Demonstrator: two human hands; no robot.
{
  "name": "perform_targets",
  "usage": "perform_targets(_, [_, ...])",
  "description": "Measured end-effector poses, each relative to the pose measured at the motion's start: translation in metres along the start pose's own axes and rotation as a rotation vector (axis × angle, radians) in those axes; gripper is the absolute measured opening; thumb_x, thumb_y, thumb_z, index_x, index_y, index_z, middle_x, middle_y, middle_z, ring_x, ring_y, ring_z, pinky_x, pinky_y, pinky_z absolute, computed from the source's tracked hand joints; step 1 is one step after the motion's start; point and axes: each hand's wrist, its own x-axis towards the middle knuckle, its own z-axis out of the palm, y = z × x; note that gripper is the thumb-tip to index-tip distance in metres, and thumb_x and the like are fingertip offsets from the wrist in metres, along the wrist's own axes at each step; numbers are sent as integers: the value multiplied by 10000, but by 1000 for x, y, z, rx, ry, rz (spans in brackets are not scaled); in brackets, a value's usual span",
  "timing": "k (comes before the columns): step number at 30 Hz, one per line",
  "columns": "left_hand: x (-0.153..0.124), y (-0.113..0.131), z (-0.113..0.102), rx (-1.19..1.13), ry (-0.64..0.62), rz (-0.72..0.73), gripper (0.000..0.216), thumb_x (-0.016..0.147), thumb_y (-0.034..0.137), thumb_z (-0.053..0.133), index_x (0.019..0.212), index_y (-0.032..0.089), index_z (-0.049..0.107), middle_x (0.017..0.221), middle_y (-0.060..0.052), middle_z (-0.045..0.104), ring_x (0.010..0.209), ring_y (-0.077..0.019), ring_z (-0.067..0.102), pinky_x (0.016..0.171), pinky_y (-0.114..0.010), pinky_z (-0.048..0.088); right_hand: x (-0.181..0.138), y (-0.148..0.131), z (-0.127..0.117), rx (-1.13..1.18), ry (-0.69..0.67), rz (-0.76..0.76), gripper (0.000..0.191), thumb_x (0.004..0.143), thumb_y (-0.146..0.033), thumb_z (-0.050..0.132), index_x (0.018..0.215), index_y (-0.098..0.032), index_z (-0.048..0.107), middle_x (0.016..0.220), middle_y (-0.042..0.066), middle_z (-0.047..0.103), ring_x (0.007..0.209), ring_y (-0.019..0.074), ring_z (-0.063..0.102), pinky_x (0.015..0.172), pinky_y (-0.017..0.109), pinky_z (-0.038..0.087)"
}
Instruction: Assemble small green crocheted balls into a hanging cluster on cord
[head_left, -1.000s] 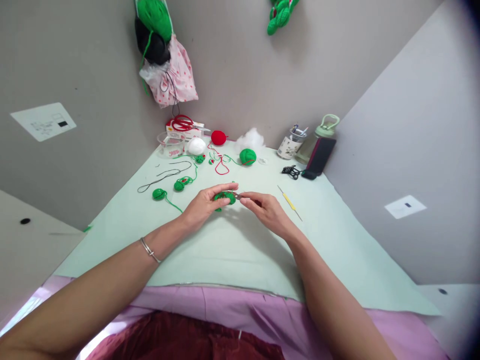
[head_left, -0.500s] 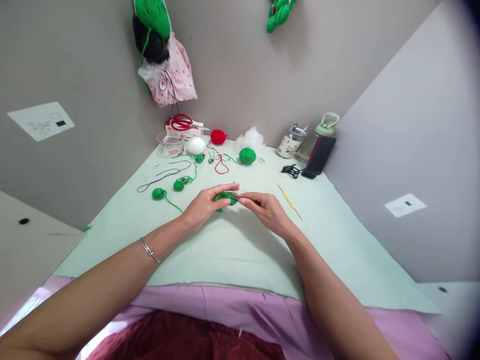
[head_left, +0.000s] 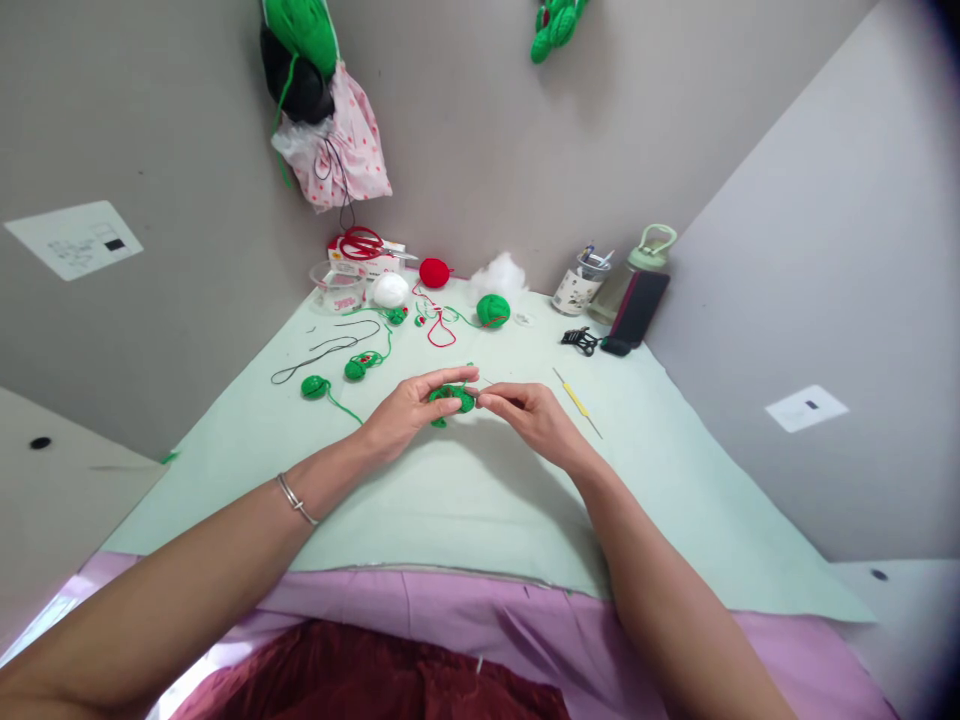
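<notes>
My left hand is closed around a small green crochet piece, pinched between thumb and fingers above the table. A strand of green yarn rises near the index finger. My right hand pinches a thin dark tool whose tip meets the piece's right side; its exact kind is too small to tell. Left of the hands lie a small green ball with a yarn tail and a green-and-red crochet piece. A yellow-handled double-ended crochet hook rests to the right.
Along the back stand a clear plastic tub, red scissors on a box, white yarn, red yarn, green yarn, stuffing, a pen cup, a bottle and a phone. Black cord lies left.
The tool's dark part shifts slightly between the right fingers and the green piece. Both hands keep nearly the same place; the whole view has shifted slightly.
</notes>
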Motion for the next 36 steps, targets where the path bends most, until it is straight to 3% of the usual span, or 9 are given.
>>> perform_targets(8, [1,3,2,-45,53,70,526,769,255,748,1285,244,645,1401,-84,594,1209,-249,578,979,-343,435,1,-2,-1,246,10,20,495,939,-582,458,1016,-157,702,719,11,551,644,124,436,601,257,356])
perform_targets(14, [2,-5,4,-91,65,76,514,788,294,756,1286,230,647,1358,-90,631,1275,-265,553,1056,-361,405,8,-2,21,386,65,23,394,714,-487,773,942,-194,642,993,47,685,915,185,601,819,298,457])
perform_targets(18, [4,-6,5,-88,94,55,516,796,369,754,1280,226,651,1373,-106,620,1302,-281,531,1050,-366,405,10,-1,26,441,131,52,392,703,-476,775,937,-191,643,909,23,671,735,133,547,651,258,426])
perform_targets(22, [7,-2,-2,-107,198,59,497,829,455,709,1262,218,650,1400,-117,597,1279,-259,557,1068,-360,397,11,3,20,562,152,178,465,741,-474,735,1100,-193,643,819,4,659,512,69,327,467,239,252])
perform_targets(27, [9,4,-13,-41,368,140,466,837,524,670,1182,210,671,1315,-109,651,1166,-238,634,1037,-355,421,10,9,17,679,89,220,394,783,-455,683,1032,-149,672,700,5,631,477,55,196,448,248,130])
perform_targets(33, [7,1,-9,225,187,60,366,736,483,761,923,174,710,935,-58,747,898,-209,664,875,-323,471,8,1,17,672,24,205,367,784,-433,670,1011,-144,667,610,-28,571,475,62,183,457,256,117])
perform_targets(36, [8,0,-10,269,197,35,310,731,452,754,831,165,696,820,-40,729,779,-180,642,794,-304,473,8,1,15,643,15,210,345,787,-420,648,980,-136,670,584,-40,542,468,63,192,459,258,136])
